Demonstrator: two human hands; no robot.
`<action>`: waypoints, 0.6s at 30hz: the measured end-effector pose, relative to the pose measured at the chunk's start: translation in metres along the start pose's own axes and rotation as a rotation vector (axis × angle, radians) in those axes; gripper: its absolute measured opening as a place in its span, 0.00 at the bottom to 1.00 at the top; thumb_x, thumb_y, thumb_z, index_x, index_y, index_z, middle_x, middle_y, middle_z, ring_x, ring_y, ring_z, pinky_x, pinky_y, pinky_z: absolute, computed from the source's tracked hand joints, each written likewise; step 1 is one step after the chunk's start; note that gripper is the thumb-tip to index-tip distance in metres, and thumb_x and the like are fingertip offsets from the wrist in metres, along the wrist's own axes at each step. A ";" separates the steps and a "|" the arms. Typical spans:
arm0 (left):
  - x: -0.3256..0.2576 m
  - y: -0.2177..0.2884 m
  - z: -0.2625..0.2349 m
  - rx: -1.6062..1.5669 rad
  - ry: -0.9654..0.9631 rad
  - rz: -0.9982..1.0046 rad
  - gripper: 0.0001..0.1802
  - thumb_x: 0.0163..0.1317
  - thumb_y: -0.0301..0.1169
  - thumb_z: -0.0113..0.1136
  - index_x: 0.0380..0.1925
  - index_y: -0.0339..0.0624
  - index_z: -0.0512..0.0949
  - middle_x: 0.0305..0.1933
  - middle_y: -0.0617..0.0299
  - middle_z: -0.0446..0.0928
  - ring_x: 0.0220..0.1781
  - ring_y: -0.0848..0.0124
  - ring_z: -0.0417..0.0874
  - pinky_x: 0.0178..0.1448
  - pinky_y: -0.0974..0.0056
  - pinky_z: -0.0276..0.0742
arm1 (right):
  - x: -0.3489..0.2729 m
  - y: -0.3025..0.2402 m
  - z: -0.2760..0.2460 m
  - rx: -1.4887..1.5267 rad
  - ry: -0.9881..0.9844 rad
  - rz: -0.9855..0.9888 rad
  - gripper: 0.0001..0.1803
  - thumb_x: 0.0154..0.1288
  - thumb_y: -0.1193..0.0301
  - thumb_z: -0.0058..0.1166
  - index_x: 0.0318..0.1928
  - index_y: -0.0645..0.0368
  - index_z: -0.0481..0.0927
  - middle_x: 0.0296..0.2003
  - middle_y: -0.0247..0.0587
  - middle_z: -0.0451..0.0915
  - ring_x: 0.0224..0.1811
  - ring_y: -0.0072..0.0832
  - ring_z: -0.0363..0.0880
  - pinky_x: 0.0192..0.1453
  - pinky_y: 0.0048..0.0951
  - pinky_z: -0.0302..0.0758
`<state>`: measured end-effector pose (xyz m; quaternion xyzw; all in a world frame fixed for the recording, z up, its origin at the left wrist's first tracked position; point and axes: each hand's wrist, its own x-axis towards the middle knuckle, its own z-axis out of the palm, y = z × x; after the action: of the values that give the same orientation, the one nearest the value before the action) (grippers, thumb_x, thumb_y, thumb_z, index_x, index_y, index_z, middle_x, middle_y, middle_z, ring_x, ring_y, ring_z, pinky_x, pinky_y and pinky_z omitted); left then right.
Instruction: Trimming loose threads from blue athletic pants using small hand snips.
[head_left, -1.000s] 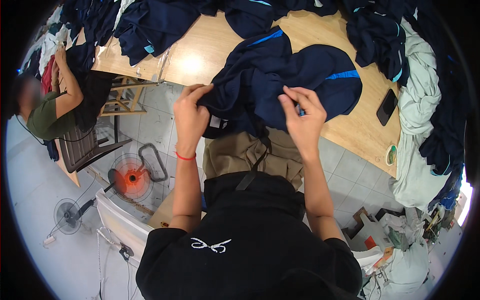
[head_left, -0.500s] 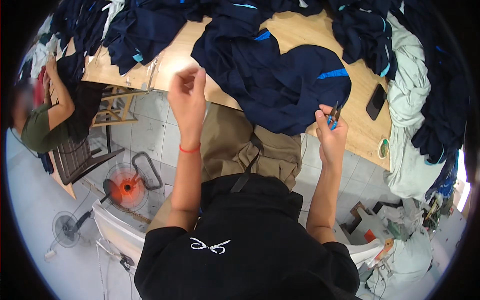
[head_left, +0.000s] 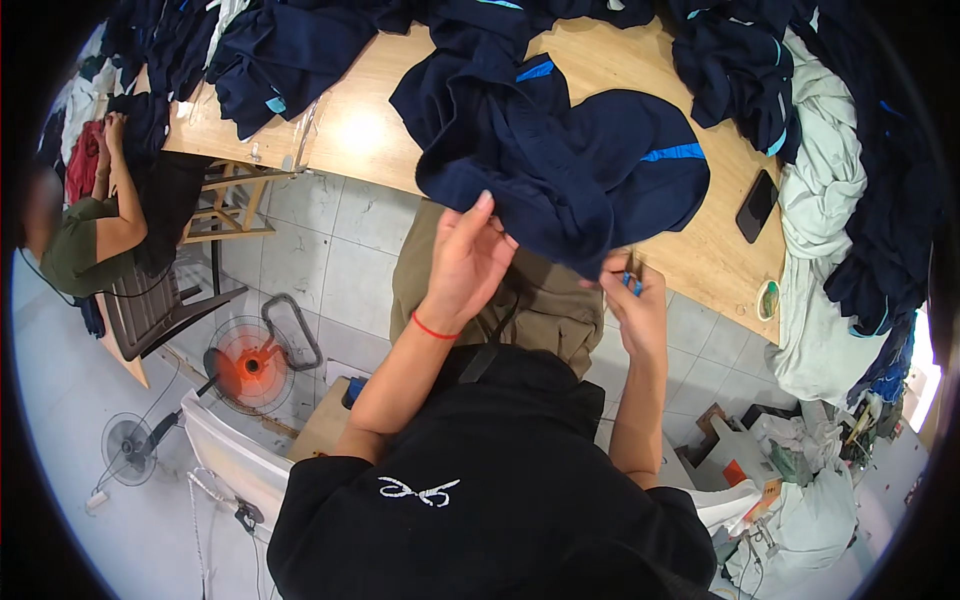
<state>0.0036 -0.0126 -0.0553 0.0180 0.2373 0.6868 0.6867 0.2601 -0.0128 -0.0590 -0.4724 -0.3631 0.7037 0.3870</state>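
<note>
A navy blue garment (head_left: 540, 150) with bright blue inserts lies bunched on the wooden table, its near edge hanging over my lap. At that edge is my left hand (head_left: 468, 262), thumb over the cloth and fingers bent against it; the fingertips are partly hidden. My right hand (head_left: 638, 300) holds small thread snips with blue handles (head_left: 631, 284), blades pointing up. Its thumb and forefinger meet the garment's lower right corner. How firmly they pinch the cloth is too small to tell.
A dark phone (head_left: 757, 206) and a small round container (head_left: 768, 300) rest on the table (head_left: 720, 270) at right. Pale green cloth (head_left: 822, 170) and more navy garments (head_left: 735, 75) surround it. At left are a fan (head_left: 250, 365), a chair (head_left: 150, 305) and a seated person (head_left: 90, 240) handling cloth.
My left hand has come down and right from above the table to the garment's near edge. My right hand, with the snips, has moved left and lower to the garment's corner.
</note>
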 end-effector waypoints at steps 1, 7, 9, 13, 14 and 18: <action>-0.003 0.007 0.002 0.009 -0.001 -0.002 0.18 0.83 0.29 0.53 0.68 0.39 0.74 0.66 0.55 0.82 0.69 0.62 0.84 0.75 0.51 0.80 | 0.004 0.003 0.002 -0.497 0.149 0.029 0.07 0.75 0.80 0.58 0.48 0.67 0.87 0.42 0.39 0.87 0.30 0.17 0.76 0.28 0.21 0.69; -0.020 0.035 0.007 0.231 -0.165 0.110 0.31 0.76 0.19 0.52 0.78 0.32 0.63 0.73 0.47 0.77 0.74 0.56 0.80 0.80 0.50 0.74 | 0.018 -0.059 0.067 -0.463 0.299 -0.411 0.13 0.74 0.82 0.57 0.53 0.65 0.90 0.49 0.41 0.90 0.44 0.20 0.84 0.51 0.24 0.79; -0.023 0.034 0.009 0.211 -0.166 0.105 0.34 0.72 0.18 0.54 0.78 0.31 0.62 0.74 0.46 0.75 0.76 0.55 0.78 0.81 0.50 0.73 | 0.025 -0.080 0.086 -0.566 -0.051 -0.538 0.19 0.68 0.87 0.57 0.58 0.64 0.88 0.56 0.44 0.89 0.46 0.21 0.85 0.53 0.24 0.79; -0.027 0.032 0.003 0.160 -0.221 0.124 0.42 0.64 0.19 0.57 0.80 0.32 0.59 0.77 0.45 0.71 0.80 0.53 0.73 0.83 0.47 0.69 | 0.035 -0.066 0.104 -0.530 -0.292 -0.425 0.27 0.62 0.89 0.61 0.62 0.64 0.84 0.54 0.49 0.88 0.39 0.26 0.84 0.46 0.25 0.79; -0.027 0.033 0.003 0.160 -0.218 0.128 0.42 0.64 0.19 0.57 0.80 0.32 0.59 0.77 0.45 0.71 0.80 0.53 0.73 0.83 0.47 0.69 | 0.038 -0.059 0.104 -0.547 -0.289 -0.409 0.26 0.62 0.88 0.63 0.62 0.64 0.84 0.52 0.50 0.88 0.40 0.29 0.85 0.45 0.26 0.79; -0.029 0.038 -0.005 -0.019 -0.219 0.171 0.45 0.61 0.22 0.54 0.82 0.36 0.57 0.80 0.44 0.67 0.81 0.49 0.70 0.85 0.42 0.65 | 0.031 -0.047 0.093 -0.681 -0.250 -0.313 0.14 0.63 0.84 0.67 0.50 0.67 0.87 0.38 0.46 0.87 0.39 0.32 0.88 0.45 0.28 0.80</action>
<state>-0.0319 -0.0397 -0.0382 0.1066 0.1521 0.7389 0.6477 0.1735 0.0218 -0.0022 -0.4232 -0.6878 0.5277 0.2633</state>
